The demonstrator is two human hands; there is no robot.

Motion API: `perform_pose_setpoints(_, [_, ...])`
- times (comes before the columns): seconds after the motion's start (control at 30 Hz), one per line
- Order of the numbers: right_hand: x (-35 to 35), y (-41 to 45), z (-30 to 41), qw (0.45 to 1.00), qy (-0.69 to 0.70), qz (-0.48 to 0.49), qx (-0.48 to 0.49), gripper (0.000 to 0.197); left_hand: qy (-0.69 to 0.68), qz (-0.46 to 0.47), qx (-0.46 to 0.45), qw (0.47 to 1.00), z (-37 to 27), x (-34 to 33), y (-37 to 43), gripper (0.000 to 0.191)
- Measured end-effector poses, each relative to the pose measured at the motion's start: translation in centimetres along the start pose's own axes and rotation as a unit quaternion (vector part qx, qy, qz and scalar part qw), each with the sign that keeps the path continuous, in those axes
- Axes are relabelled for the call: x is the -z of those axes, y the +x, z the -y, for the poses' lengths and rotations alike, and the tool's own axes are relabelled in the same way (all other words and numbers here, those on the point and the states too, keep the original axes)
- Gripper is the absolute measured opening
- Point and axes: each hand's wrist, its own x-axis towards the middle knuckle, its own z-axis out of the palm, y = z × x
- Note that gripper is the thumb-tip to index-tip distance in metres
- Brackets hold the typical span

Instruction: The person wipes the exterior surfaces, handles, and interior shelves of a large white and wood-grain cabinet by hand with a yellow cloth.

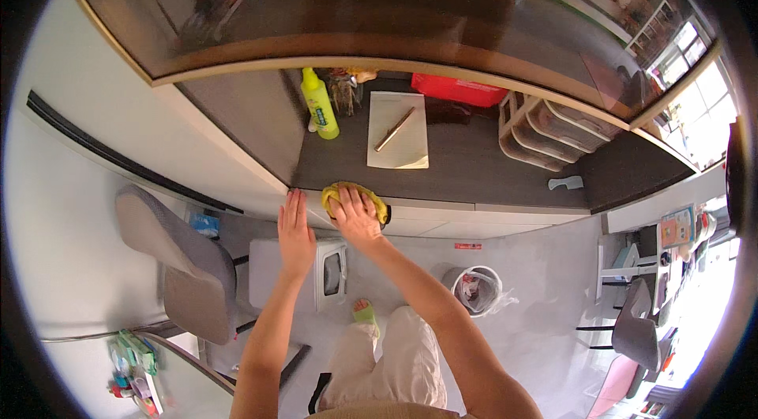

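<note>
A yellow cloth (332, 188) lies bunched under my right hand (359, 219) at the front edge of the dark shelf (337, 167). My fingers press over it, and a dark edge shows on its right side. My left hand (294, 235) holds nothing; it rests flat with extended fingertips against the pale cabinet front (274, 187), left of the cloth. Behind the cloth stands a yellow-green spray bottle (320, 105). A lined notepad (397, 149) lies on the shelf to its right, with a metallic pen (394, 130) slanted across it.
On the shelf are a red box (459, 90), a stacked drawer organizer (551, 129) and a pale comb-like object (566, 183). Glass doors (385, 10) overhang it. Below are a lined trash bin (477, 291), a white box-like unit (284, 277) and a grey chair (195, 288).
</note>
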Motion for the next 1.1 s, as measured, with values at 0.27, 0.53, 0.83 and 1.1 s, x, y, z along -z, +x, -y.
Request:
perform_pose_setpoints(0.27, [7.5,-10.4,-18.4,0.999,-0.05,0.019,0.001,0.048,-0.016,0.005,-0.02,1.0,1.0,-0.4,-0.4,0.077])
perform_pose_setpoints(0.53, [4.7,-9.0,-13.8,0.969,-0.042,-0.202,-0.139,0.059,-0.074,-0.149,0.012,0.986,1.4,-11.1,-4.2,0.069])
perform_pose_setpoints(0.83, [2.0,-9.5,-14.7,0.959,-0.149,-0.238,0.034,0.032,-0.091,-0.299,-0.016,0.95,1.4,-23.8,-4.4,0.067])
perform_pose_setpoints(1.1, [-0.3,-9.7,-13.5,0.928,-0.133,-0.343,-0.058,0.038,-0.151,-0.377,-0.052,0.912,0.6,-26.8,-3.3,0.065])
